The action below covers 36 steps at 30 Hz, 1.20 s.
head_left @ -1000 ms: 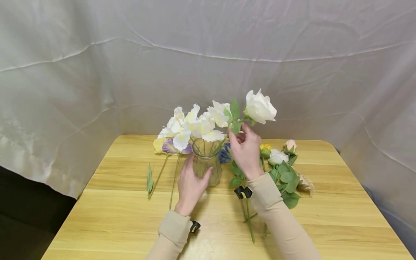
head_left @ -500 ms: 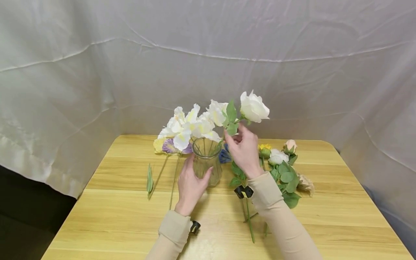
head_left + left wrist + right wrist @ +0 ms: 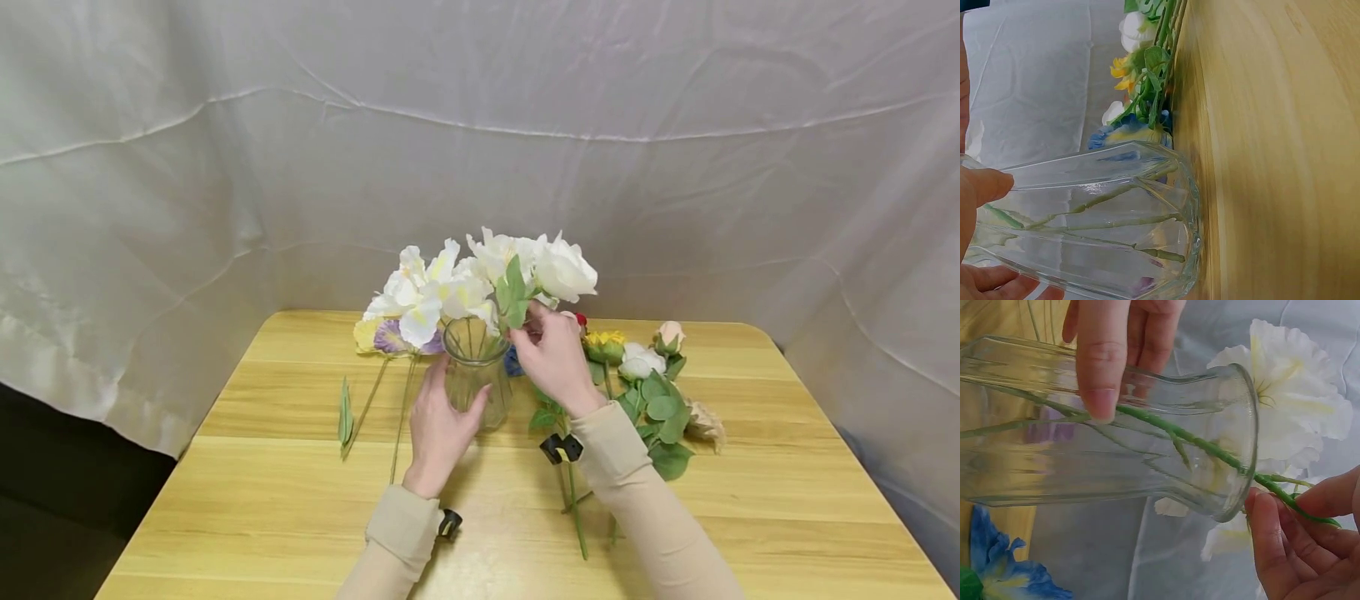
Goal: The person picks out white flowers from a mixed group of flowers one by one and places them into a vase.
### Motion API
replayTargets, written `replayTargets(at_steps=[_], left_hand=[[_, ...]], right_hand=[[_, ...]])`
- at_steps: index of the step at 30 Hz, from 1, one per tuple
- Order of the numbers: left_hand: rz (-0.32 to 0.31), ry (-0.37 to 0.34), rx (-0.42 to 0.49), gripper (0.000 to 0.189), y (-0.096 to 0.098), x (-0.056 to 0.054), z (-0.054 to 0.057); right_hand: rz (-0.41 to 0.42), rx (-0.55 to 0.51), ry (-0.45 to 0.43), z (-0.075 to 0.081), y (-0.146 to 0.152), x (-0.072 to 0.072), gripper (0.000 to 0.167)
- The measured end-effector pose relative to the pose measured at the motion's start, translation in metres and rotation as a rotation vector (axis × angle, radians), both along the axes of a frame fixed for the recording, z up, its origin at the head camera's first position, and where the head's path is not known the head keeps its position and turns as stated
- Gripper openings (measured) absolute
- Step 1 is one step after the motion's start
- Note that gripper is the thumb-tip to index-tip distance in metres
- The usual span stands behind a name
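In the head view's centre, the left hand [image 3: 442, 421] curves thumb and fingers round a glass vase [image 3: 487, 379] on the worktop [image 3: 262, 500]. Just right, the right hand [image 3: 558, 358] pinches a white rose's [image 3: 566, 268] green stem [image 3: 1270, 485], which enters the vase's mouth beside ruffled white flowers [image 3: 408, 292].

The head camera looked forward and down at the glass vase [image 3: 483, 379] from above and in front of it, far enough back to include the wooden table [image 3: 675, 533] around it and the grey cloth [image 3: 480, 167] behind it. The left wrist view faced the vase closely from its near side, turned sideways, the vase's base pointing right. The right wrist view, also close, was turned the opposite way, the vase's mouth pointing right. Both wrist views shared the vase and the blue flower [image 3: 1007, 562] beside it
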State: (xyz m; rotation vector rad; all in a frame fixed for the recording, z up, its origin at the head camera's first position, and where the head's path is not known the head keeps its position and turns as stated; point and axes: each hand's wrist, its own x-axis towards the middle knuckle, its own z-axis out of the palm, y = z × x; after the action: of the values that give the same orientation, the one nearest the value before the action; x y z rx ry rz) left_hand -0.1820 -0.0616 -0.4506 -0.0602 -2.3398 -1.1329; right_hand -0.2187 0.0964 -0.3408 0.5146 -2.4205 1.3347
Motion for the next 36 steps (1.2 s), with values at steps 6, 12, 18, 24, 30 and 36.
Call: replayTargets(at_steps=[6,12,18,24,30,36], left_hand=[[-0.001,0.003,-0.005,0.073,0.0,0.0,0.001],[0.002,0.025,-0.009,0.072,0.0,0.0,0.001],[0.003,0.015,-0.007,0.072,-0.001,0.0,0.0],[-0.003,-0.003,0.002,0.073,-0.001,0.0,0.0],[-0.008,-0.004,0.004,0.073,-0.001,0.0,-0.001],[-0.011,-0.007,0.007,0.073,-0.001,0.0,-0.002]], right_hand=[[-0.034,0.03,0.009,-0.004,0.0,-0.001,0.011],[-0.026,-0.018,0.045,-0.004,0.001,-0.002,0.025],[-0.033,-0.031,0.081,0.0,0.003,-0.001,0.023],[-0.013,-0.028,0.119,-0.001,0.002,-0.002,0.017],[-0.017,0.04,0.14,-0.005,0.003,-0.003,0.024],[-0.054,0.058,0.126,-0.011,0.004,-0.004,0.025]])
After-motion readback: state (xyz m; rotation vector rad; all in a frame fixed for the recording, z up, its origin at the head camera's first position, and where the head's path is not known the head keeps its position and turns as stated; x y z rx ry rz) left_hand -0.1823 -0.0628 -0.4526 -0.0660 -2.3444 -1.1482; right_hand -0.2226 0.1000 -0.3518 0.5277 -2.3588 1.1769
